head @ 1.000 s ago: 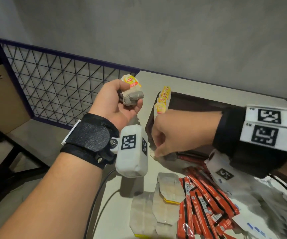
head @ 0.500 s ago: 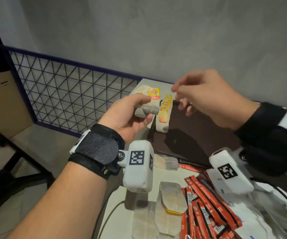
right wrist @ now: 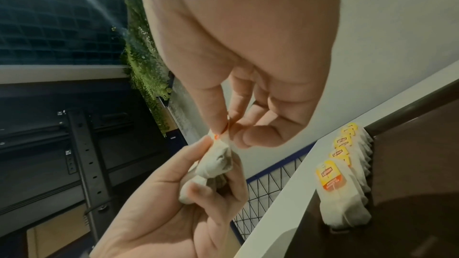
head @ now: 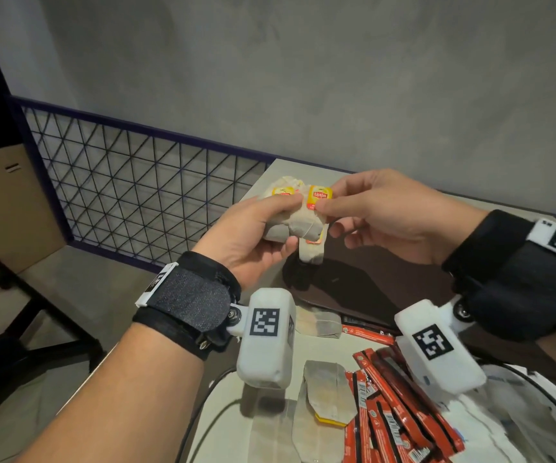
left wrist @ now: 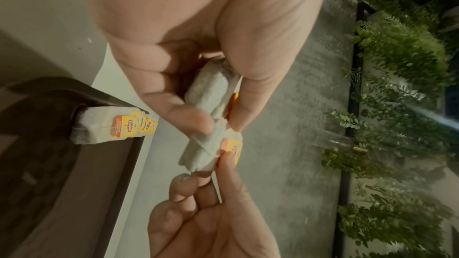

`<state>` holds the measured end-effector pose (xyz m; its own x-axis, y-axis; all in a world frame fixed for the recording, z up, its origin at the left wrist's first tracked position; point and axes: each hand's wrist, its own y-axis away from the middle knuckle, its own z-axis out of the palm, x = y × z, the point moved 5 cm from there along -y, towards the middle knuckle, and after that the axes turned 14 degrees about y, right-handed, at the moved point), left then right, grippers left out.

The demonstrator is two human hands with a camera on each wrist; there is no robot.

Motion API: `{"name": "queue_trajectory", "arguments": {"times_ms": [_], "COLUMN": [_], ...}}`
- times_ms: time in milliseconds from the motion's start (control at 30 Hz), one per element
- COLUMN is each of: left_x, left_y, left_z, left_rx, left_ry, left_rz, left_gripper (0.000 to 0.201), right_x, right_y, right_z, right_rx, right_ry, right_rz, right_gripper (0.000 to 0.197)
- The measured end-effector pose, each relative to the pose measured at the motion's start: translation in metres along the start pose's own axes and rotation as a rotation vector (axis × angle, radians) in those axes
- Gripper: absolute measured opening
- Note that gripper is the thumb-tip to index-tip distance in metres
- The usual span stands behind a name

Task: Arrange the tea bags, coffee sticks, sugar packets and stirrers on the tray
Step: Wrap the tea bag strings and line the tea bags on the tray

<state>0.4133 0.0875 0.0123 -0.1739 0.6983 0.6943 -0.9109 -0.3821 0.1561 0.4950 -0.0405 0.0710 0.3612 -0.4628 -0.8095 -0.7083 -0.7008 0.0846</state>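
My left hand [head: 283,225] grips a small bunch of tea bags [head: 303,225] above the table's far left corner. My right hand [head: 328,199] pinches the yellow tag [head: 319,196] of one bag in that bunch between thumb and forefinger, as the right wrist view confirms [right wrist: 223,128]. Below them lies the dark brown tray [head: 370,285]. A row of tea bags [right wrist: 345,174] stands on edge along its left rim, also seen in the left wrist view [left wrist: 106,128]. Red coffee sticks [head: 403,416] lie in a heap on the table near me.
Loose tea bags [head: 323,392] lie on the pale table [head: 223,426] in front of the tray, with white packets [head: 510,432] at the right. A wire mesh panel [head: 136,185] and a cardboard box [head: 3,212] stand left of the table. A grey wall is behind.
My right hand rose from the tray's near edge, swung over the tray and now pinches a tag in the bunch. My left hand shifted right with the bunch.
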Motion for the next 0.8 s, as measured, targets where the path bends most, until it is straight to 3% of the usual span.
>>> {"name": "queue_trajectory", "arguments": {"times_ms": [100,267,533,800], "left_x": [0.003,0.012,0.018,0.018], "left_y": [-0.003,-0.006,-0.006,-0.005], "left_z": [-0.005,-0.019,-0.018,-0.018], "left_rx": [0.056,0.154,0.159,0.152], "left_ry": [0.055,0.180,0.216,0.220], "left_rz": [-0.005,0.045,0.059,0.052], "left_gripper": [0.007,0.011,0.011,0.011], "right_x": [0.002,0.016,0.049,0.057], "right_y": [0.000,-0.009,-0.029,-0.056], "right_z": [-0.008,-0.020,0.007,0.021], "right_rx": [0.006,0.018,-0.316,-0.272], "right_ry": [-0.058,-0.039,0.299,0.366], "right_rz": [0.010,0.052,0.203,0.294], "right_gripper": [0.016,0.016,0.021,0.021]}}
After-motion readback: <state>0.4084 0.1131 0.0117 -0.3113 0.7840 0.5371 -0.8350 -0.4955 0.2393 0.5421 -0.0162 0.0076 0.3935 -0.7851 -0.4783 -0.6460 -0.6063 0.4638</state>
